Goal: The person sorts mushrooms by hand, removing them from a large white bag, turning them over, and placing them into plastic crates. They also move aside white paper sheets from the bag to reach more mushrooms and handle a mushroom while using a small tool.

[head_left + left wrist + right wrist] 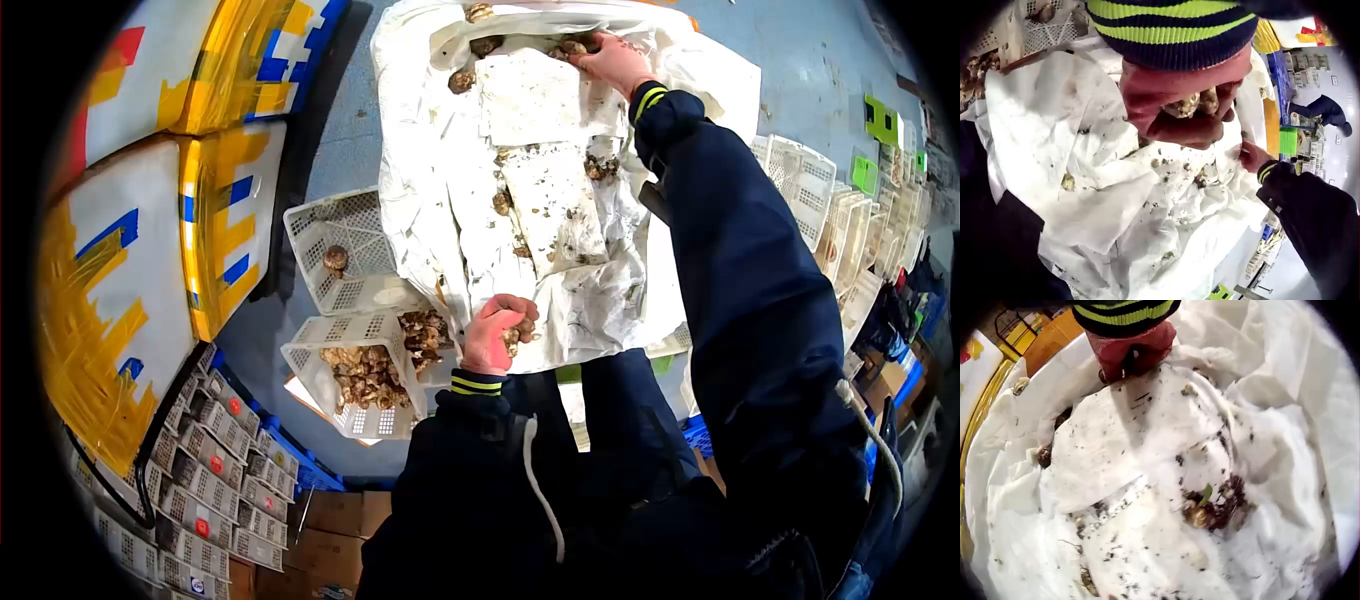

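Note:
The left hand (492, 335) curls around several brown, knobbly bulb-like pieces (1185, 106) at the near edge of the white cloth liner (430, 170). At the far right of the liner, the right hand (617, 65) has its fingers on brown pieces (572, 48); in the right wrist view that hand (1132, 353) points down, its fingertips partly hidden. Other pieces lie on the liner: a dark one (461, 81) at the far left, a clump (600, 167) at the right and one (502, 203) near the middle. Dark crumbs dot the cloth.
Left of the liner, a white basket (330, 225) holds one brown piece; a nearer basket (300, 350) holds many. Taped white boxes (120, 260) stand farther left. Stacked white crates (800, 180) line the right. The person's legs (625, 410) are at the near edge.

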Demonstrator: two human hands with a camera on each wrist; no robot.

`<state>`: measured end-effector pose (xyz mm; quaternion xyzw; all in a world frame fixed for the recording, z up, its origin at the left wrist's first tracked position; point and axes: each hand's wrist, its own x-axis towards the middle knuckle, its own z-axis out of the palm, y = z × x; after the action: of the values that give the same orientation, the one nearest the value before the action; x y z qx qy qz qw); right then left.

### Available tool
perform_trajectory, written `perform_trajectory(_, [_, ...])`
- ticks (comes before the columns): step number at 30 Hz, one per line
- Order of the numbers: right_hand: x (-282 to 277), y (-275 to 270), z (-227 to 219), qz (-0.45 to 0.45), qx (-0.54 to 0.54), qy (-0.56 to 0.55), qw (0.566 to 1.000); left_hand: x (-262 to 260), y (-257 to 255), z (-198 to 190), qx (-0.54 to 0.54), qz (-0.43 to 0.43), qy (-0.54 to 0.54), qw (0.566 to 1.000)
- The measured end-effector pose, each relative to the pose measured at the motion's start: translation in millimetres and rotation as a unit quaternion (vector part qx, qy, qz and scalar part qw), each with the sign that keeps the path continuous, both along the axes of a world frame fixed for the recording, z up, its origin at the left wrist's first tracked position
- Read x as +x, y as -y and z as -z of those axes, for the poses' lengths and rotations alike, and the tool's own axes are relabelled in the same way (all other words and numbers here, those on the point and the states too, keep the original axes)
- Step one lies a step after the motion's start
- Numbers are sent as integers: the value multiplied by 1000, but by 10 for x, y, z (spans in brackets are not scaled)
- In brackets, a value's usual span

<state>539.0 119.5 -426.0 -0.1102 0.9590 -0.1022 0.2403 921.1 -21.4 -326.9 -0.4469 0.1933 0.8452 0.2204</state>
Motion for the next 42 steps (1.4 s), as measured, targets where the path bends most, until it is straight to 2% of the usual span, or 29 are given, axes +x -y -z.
perform_trajectory(3, [36, 2, -181, -39, -11, -42, 998, -73, 7, 22, -34, 3, 6, 999])
perform_trajectory(4, [100, -31, -160, -32, -41, -105, 993, -152, -3, -40, -47, 6, 21, 999])
perform_trajectory(5, [173, -56, -288, 1, -112, -111, 988, -208, -7, -87, -49, 0, 6, 999])
perform_trajectory(7, [355, -110, -523, 51, -136, -84, 986, -352, -7, -132, -33, 28, 0, 999])
perform_trajectory(9, [503, -250, -461, 61, -220, -37, 973, -491, -53, -204, -66, 59, -6, 996])
perform_trajectory(11, [547, -282, -468, 87, -194, -46, 976, -573, -79, -223, -101, 92, -13, 990])
perform_trajectory(15, [351, -64, -380, -56, -201, -142, 968, -595, -137, -331, -45, 87, -29, 995])
perform_trajectory(18, [235, 115, -71, -96, -126, -136, 978, -405, -242, -279, 21, 55, -87, 994])
perform_trajectory(19, [159, 123, 86, -99, -144, -127, 976, -445, -254, -446, -11, 43, -96, 994])
perform_trajectory(21, [142, 113, 15, -67, -167, -139, 974, -320, -260, -418, -13, 62, -40, 997])
perform_trajectory(22, [220, 111, -51, 5, -209, -159, 965, -270, -248, -440, -12, 56, -37, 998])
perform_trajectory(23, [254, 86, -113, 16, -267, -215, 939, -254, -223, -453, -23, 46, -45, 998])
perform_trajectory(24, [261, 44, -194, 114, -354, -92, 923, -273, -201, -442, -35, 36, -57, 997])
perform_trajectory(25, [362, 23, -392, 211, -429, 37, 878, -289, -169, -410, -31, 31, -62, 997])
perform_trajectory(26, [451, -6, -438, 237, -545, 107, 797, -318, -131, -362, -33, 39, -45, 998])
perform_trajectory(27, [555, -49, -497, 259, -648, 174, 695, -352, -121, -318, -34, 50, -27, 998])
perform_trajectory(29, [854, -84, -829, 283, -677, 266, 625, -615, -135, -452, -72, 31, 4, 997])
perform_trajectory(31, [1141, -113, -1152, 264, -637, 299, 660, -838, -119, -599, -77, 31, -72, 994])
perform_trajectory(33, [1405, -140, -1248, 263, -647, 318, 642, -979, -132, -607, -104, 72, -101, 987])
perform_trajectory(35, [1624, -202, -1366, 228, -630, 331, 665, -1072, -188, -677, -162, 103, -116, 975])
perform_trajectory(38, [1950, -203, -1563, 250, -666, 364, 602, -1057, -264, -655, -113, 94, -113, 983])
perform_trajectory(39, [2027, -202, -1636, 273, -687, 361, 568, -1063, -291, -669, -112, 108, -118, 981])
perform_trajectory(42, [2156, -310, -1729, 305, -703, 344, 542, -1013, -353, -634, -116, 157, -93, 976])
